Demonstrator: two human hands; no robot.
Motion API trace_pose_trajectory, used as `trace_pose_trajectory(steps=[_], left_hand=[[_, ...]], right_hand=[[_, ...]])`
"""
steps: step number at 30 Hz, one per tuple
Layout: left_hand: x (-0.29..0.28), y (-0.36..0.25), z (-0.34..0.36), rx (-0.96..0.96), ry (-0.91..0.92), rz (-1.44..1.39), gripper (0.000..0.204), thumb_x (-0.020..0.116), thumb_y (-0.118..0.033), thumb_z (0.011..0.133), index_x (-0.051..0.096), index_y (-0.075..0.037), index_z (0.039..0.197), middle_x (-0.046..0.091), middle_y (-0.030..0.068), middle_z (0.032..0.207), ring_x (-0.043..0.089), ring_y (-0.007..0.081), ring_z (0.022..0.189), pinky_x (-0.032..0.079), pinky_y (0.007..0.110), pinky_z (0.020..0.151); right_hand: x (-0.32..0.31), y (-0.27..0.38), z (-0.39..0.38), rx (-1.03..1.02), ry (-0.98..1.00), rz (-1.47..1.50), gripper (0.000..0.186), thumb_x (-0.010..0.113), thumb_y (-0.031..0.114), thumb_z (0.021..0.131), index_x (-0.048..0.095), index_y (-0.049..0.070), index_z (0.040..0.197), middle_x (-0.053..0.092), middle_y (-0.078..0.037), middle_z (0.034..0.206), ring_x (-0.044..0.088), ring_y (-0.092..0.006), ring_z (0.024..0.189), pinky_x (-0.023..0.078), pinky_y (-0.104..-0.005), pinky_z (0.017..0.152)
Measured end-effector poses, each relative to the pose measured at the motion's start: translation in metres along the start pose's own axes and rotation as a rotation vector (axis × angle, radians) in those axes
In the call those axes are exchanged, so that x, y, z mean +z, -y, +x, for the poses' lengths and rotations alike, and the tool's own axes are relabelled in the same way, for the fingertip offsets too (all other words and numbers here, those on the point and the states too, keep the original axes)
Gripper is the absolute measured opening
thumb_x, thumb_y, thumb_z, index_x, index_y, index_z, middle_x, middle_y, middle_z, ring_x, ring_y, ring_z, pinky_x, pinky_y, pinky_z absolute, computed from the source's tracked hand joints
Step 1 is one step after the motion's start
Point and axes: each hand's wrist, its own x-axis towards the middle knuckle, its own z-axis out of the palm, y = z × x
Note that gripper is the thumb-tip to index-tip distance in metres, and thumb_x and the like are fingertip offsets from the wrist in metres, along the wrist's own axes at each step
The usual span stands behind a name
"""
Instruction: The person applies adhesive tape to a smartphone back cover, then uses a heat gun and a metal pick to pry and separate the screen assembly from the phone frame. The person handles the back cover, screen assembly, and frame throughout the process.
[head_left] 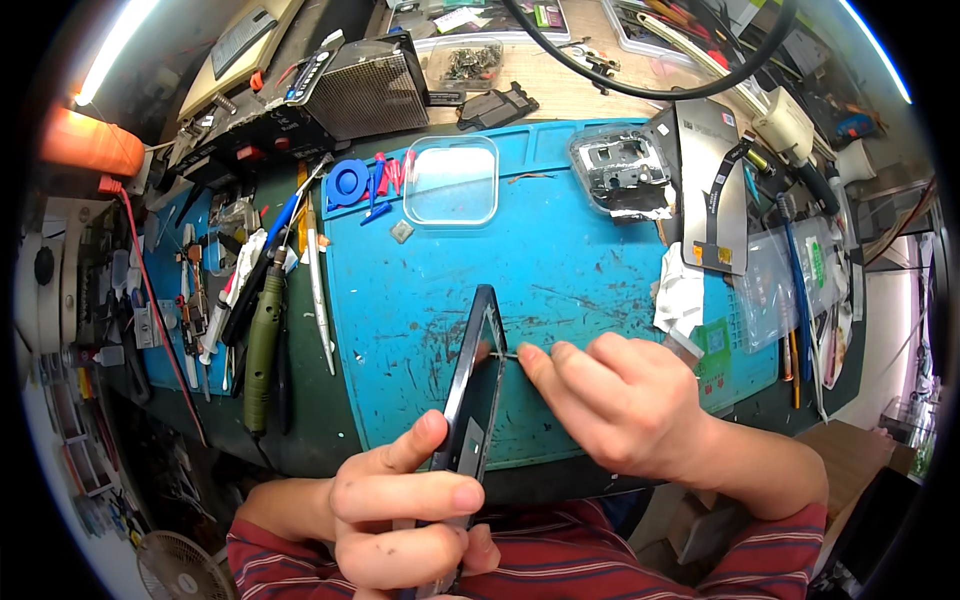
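My left hand [410,510] is closed round the lower part of a dark, flat phone-like device [470,390], which stands tilted on edge above the blue mat [400,300]. One narrow side and part of a dark face show. At the right of the device, my right hand [630,400] pinches a thin metal piece [508,355] between thumb and forefinger. Its tip reaches the device's right-hand face near the upper part. Most of the piece is hidden in my fingers, so its kind cannot be made out.
A clear plastic box [452,182] stands on the mat, with a small grey chip [401,231] beside it. Left lie a green pen-shaped tool [263,350] and silver tweezers [321,300]. A box of phone parts [622,170], a silver panel [708,180] and white tissue [680,290] lie right.
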Motion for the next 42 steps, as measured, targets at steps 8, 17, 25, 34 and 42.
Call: trace_pose_trajectory(steps=[8, 17, 25, 34, 42], left_hand=[[-0.003, -0.001, 0.001, -0.010, 0.031, -0.007, 0.018, 0.071, -0.001, 0.095, 0.057, -0.013, 0.095, 0.052, 0.0014, 0.099, 0.066, 0.0242, 0.103, 0.049, 0.063, 0.112], [-0.003, 0.000, 0.005, 0.003, 0.020, -0.007, 0.016, 0.071, -0.001, 0.095, 0.058, -0.009, 0.094, 0.052, 0.0019, 0.100, 0.067, 0.0252, 0.103, 0.050, 0.062, 0.112], [0.004, -0.003, 0.009, -0.026, -0.033, 0.003, 0.031, 0.071, -0.005, 0.096, 0.048, -0.014, 0.115, 0.050, 0.0060, 0.101, 0.064, 0.0269, 0.096, 0.054, 0.062, 0.107], [-0.009, 0.002, 0.002, 0.066, 0.115, 0.019, 0.021, 0.073, -0.002, 0.093, 0.058, -0.002, 0.078, 0.052, 0.0012, 0.095, 0.068, 0.0221, 0.104, 0.049, 0.061, 0.114], [-0.005, 0.001, 0.000, 0.018, 0.064, -0.005, 0.020, 0.074, -0.001, 0.092, 0.058, -0.002, 0.080, 0.052, 0.0010, 0.095, 0.067, 0.0213, 0.106, 0.049, 0.060, 0.114]], right_hand=[[-0.001, 0.002, 0.001, 0.006, 0.017, -0.025, 0.047, 0.070, 0.009, 0.063, 0.079, 0.000, 0.107, 0.065, -0.003, 0.091, 0.052, -0.0119, 0.063, 0.041, -0.0263, 0.048], [-0.001, -0.001, -0.001, 0.033, 0.014, 0.050, 0.050, 0.068, 0.010, 0.062, 0.078, 0.000, 0.110, 0.065, -0.003, 0.092, 0.052, -0.0125, 0.063, 0.042, -0.0271, 0.048], [-0.001, 0.002, 0.001, 0.016, 0.031, -0.013, 0.049, 0.068, 0.010, 0.062, 0.078, -0.001, 0.109, 0.065, -0.003, 0.091, 0.052, -0.0122, 0.063, 0.042, -0.0268, 0.048], [-0.001, -0.003, 0.001, 0.021, 0.013, 0.059, 0.050, 0.068, 0.010, 0.061, 0.078, -0.001, 0.109, 0.064, -0.003, 0.090, 0.051, -0.0120, 0.062, 0.041, -0.0269, 0.047], [-0.003, 0.004, 0.003, -0.003, 0.046, -0.056, 0.042, 0.073, 0.008, 0.068, 0.079, -0.001, 0.108, 0.060, -0.002, 0.087, 0.050, -0.0115, 0.062, 0.039, -0.0257, 0.047]])
